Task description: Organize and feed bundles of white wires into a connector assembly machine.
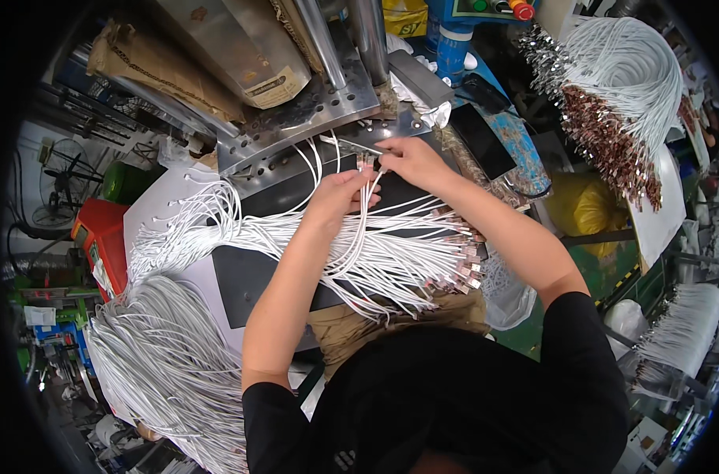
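Note:
My left hand (345, 194) is closed on a few white cables, their copper-coloured connector ends (365, 161) showing above its fingertips. Close beside it, my right hand (415, 163) pinches what looks like a white cable near its end; a thin pale metal strip (351, 144) also reaches its fingertips, and I cannot tell whether it is held. Beneath both hands a large bundle of white cables (391, 257) lies across a dark plate, with metal plugs fanned toward the right. A few cables run up to the drilled metal block (296, 130) of a machine.
Upright steel columns (321, 43) and cardboard stand behind the block. A blue machine part with buttons (522, 9) is at back right. More cable coils (166, 355) lie at left; another coil (620, 71) is far right. A clear plastic bag (508, 296) sits near my right elbow.

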A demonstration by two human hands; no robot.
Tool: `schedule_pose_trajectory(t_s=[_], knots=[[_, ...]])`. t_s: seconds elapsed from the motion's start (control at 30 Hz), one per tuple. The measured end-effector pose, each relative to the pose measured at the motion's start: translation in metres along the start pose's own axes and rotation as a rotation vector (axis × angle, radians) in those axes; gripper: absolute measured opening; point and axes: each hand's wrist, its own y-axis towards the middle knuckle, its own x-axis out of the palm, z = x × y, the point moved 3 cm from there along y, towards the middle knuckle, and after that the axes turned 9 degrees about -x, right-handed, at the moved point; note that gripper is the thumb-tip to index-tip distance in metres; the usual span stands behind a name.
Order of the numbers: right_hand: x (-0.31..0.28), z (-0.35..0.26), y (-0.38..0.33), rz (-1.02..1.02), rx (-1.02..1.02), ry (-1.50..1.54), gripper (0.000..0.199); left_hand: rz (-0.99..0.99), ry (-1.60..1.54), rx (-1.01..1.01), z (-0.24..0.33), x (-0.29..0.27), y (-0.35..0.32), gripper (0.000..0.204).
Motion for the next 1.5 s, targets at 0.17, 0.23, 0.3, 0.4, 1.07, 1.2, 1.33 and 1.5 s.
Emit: schedule_pose_trajectory(t_s=[0.17,0.23,0.3,0.4,1.07,1.2,1.33,1.5], knots=[[-0.009,0.006,0.007,-0.082,0.187,0.225,0.038,-0.039,0.057,0.008,-0.006,-0.027,0.009,0.025],[-0.007,0.009,0.007,-0.122,0.184,0.219,0.038,-0.031,0.184,0.008,-0.008,-0.029,0.014,0.026],[-0.006,0.012,0.006,-0.11,0.173,0.197,0.038,-0.032,0.248,0.007,-0.006,-0.024,0.012,0.026],[-0.004,0.008,0.004,-0.085,0.153,0.154,0.037,0.015,0.116,-0.025,0.003,-0.001,-0.003,0.024],[-0.009,0.0,-0.001,-0.176,0.007,-0.086,0.04,0.083,0.164,0.024,-0.003,0.002,0.001,0.019],[-0.018,-0.002,0.002,-0.248,0.092,0.128,0.045,0.064,0.054,0.037,-0.003,-0.019,0.002,0.022],[-0.024,-0.005,0.0,-0.251,0.19,0.176,0.04,0.029,0.282,-0.002,0.0,-0.025,0.005,0.026],[-0.018,0.001,-0.002,-0.278,0.037,0.068,0.048,0.04,0.306,-0.004,0.002,-0.011,0.002,0.027]])
